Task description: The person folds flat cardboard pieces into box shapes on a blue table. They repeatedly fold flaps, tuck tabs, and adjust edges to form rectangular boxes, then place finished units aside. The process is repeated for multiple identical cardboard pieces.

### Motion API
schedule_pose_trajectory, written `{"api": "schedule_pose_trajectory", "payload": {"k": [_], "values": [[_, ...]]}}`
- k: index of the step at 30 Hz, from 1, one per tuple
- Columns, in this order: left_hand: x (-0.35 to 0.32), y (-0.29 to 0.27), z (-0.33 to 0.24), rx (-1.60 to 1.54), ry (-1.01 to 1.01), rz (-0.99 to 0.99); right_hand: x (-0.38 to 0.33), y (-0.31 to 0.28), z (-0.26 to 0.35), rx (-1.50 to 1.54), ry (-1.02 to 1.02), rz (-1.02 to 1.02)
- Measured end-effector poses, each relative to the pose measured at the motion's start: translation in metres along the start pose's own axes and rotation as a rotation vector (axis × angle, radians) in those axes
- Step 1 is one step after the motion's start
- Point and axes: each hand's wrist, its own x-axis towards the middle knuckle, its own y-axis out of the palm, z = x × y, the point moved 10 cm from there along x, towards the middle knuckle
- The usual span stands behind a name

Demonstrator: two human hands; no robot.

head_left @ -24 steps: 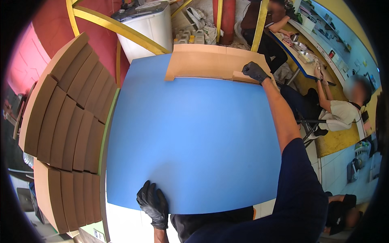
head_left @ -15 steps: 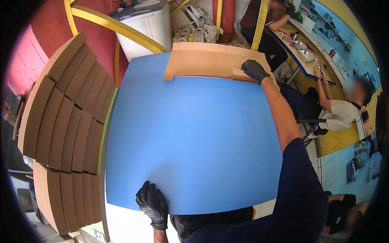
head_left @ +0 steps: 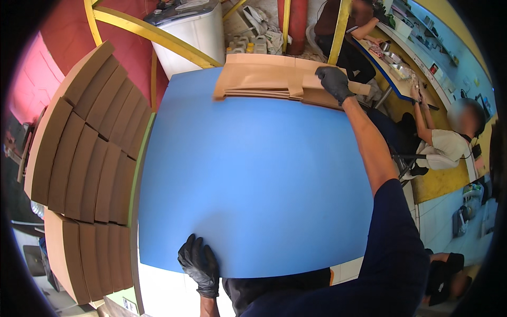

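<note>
At the far edge of the blue tabletop [head_left: 248, 185] lies a small pile of flat brown cardboard sheets [head_left: 256, 78], with creased flaps. My right hand [head_left: 334, 85], in a black glove, reaches out to the pile's right part. Its fingers are closed on the edge of the top cardboard sheet [head_left: 312, 82], whose right end sticks out past the hand; the fingertips are partly hidden. By the table's near left edge rests my left hand [head_left: 199, 264], also black-gloved, fingers stretched out on the blue surface and holding nothing.
Brown cardboard boxes [head_left: 79, 158] stand stacked in rows along the table's left side. Yellow metal bars [head_left: 153, 33] and a white tub-like machine [head_left: 190, 42] are behind the table. On the right, people sit at a long workbench [head_left: 393, 79], one on a chair [head_left: 438, 161].
My right hand has shifted slightly right, and the gripped sheet has lifted and slid right, spreading the layered edges of the pile. My left hand stays in place.
</note>
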Motion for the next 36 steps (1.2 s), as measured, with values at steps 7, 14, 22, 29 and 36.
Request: {"api": "schedule_pose_trajectory", "payload": {"k": [7, 14, 22, 29, 36], "values": [[-0.003, 0.001, 0.0, -0.033, 0.002, -0.018, 0.014, -0.032, -0.01, -0.009, 0.081, -0.225], [-0.004, 0.002, 0.001, 0.009, -0.007, -0.04, -0.05, -0.136, 0.057, 0.03, -0.189, -0.652], [-0.006, -0.013, 0.002, -0.192, -0.031, -0.152, -0.27, -0.162, 0.154, 0.139, -0.419, -0.179], [-0.017, -0.03, 0.0, -0.321, -0.075, -0.296, -0.375, -0.164, 0.01, 0.246, 0.013, 0.038], [-0.024, -0.018, 0.062, -0.823, -0.433, -0.371, -0.463, -0.072, -0.165, 0.107, 0.44, 0.504]]}}
